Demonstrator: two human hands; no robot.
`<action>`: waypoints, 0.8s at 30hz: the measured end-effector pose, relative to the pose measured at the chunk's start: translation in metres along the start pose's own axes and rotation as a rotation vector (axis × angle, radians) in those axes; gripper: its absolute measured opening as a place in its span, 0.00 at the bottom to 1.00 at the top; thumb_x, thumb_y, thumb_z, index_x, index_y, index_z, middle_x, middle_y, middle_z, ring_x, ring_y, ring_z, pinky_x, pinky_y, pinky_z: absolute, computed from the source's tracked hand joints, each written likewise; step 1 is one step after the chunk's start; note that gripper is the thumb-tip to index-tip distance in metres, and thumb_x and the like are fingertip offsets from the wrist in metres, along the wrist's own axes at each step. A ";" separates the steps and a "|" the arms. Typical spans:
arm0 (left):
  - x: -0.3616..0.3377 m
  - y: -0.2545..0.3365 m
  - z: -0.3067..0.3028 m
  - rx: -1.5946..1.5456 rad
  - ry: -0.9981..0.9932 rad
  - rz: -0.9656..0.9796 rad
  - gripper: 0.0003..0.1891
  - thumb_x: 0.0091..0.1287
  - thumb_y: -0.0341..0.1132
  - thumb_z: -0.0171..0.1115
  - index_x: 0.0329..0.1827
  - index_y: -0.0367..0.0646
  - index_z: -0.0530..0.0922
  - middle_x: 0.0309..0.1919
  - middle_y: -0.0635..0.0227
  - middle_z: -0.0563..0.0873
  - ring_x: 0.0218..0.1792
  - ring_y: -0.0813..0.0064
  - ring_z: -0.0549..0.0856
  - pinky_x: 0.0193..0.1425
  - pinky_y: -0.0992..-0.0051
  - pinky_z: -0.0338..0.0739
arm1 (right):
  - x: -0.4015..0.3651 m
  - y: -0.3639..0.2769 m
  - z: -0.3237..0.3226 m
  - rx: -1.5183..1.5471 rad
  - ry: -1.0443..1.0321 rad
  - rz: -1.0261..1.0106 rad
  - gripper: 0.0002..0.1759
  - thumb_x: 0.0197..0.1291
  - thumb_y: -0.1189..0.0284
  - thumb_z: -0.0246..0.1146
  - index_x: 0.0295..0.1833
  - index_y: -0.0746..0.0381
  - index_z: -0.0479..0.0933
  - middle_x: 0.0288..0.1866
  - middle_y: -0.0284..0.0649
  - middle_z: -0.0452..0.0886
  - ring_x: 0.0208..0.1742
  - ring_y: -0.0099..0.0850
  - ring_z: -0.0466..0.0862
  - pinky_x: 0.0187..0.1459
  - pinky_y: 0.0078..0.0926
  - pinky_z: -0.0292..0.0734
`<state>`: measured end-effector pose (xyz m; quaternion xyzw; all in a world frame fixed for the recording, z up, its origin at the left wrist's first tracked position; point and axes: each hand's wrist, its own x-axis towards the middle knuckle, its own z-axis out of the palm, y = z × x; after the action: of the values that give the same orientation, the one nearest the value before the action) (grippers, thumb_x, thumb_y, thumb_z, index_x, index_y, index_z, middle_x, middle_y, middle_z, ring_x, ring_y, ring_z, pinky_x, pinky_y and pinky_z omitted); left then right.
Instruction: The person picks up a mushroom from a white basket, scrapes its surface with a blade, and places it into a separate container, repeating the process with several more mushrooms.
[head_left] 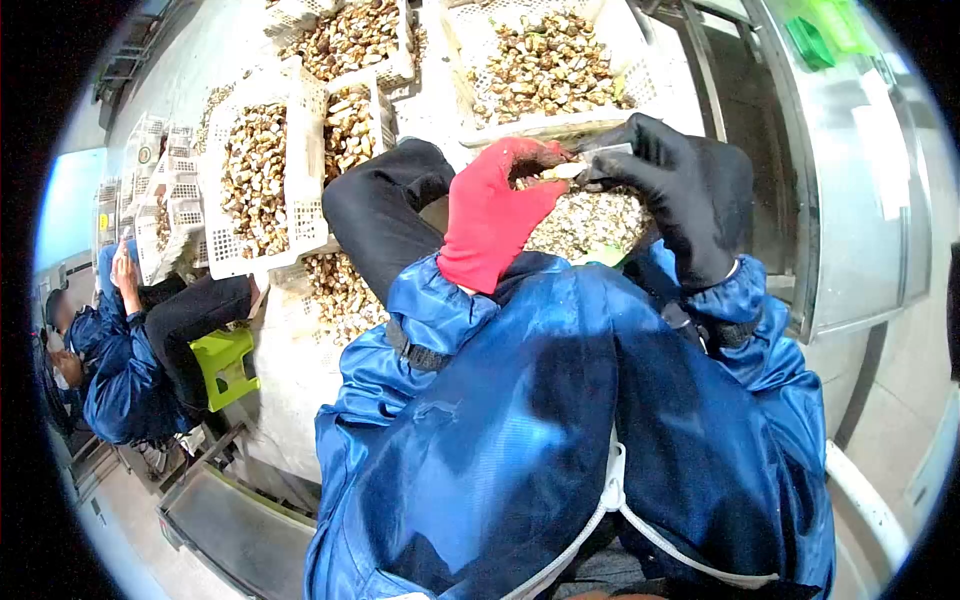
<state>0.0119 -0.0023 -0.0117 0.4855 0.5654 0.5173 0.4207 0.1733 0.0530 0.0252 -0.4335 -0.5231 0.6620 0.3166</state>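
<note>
While left hand (pixel 490 215) pinches a mushroom (pixel 556 170) over the trimmings pile (pixel 590 228), right hand (pixel 680 190) has its fingers clamped on a blade (pixel 603 152). White crates (pixel 214 235) across the table's far edge are full of mushrooms.

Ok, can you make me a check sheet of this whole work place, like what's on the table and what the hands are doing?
Surface: pale bench, mostly covered by crates.
Job's things: left hand in a red glove pinches a small pale piece; right hand in a black glove grips a pale flat tool beside it; a heap of similar pieces lies below.
Clutter: white crates full of brown and cream pieces.
Hands: both shut.
Cables: nothing seen.
Surroundings: a co-worker in blue sits on a green stool at the left; metal cabinet at the right.
</note>
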 end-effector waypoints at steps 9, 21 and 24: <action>0.004 0.007 0.000 0.040 -0.024 0.104 0.25 0.48 0.23 0.67 0.51 0.37 0.72 0.43 0.67 0.81 0.41 0.82 0.77 0.43 0.81 0.73 | -0.003 0.001 0.002 -0.137 -0.003 -0.109 0.09 0.52 0.75 0.62 0.40 0.67 0.76 0.34 0.36 0.80 0.35 0.19 0.77 0.38 0.17 0.72; 0.006 0.012 -0.011 -0.398 -0.165 -0.448 0.13 0.58 0.28 0.60 0.45 0.34 0.75 0.26 0.67 0.81 0.17 0.86 0.74 0.17 0.86 0.62 | -0.002 0.003 -0.001 -0.103 0.001 -0.134 0.08 0.54 0.73 0.61 0.37 0.67 0.75 0.30 0.33 0.78 0.32 0.19 0.75 0.35 0.16 0.71; 0.005 0.013 -0.008 -0.286 -0.114 -0.396 0.14 0.55 0.27 0.62 0.45 0.35 0.76 0.27 0.67 0.81 0.19 0.86 0.75 0.20 0.86 0.65 | -0.005 0.001 0.007 -0.152 0.024 -0.203 0.09 0.52 0.73 0.62 0.37 0.67 0.75 0.30 0.33 0.77 0.32 0.18 0.75 0.36 0.16 0.71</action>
<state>0.0050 0.0009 0.0025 0.3290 0.5458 0.4715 0.6095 0.1694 0.0450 0.0258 -0.4088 -0.6091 0.5798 0.3546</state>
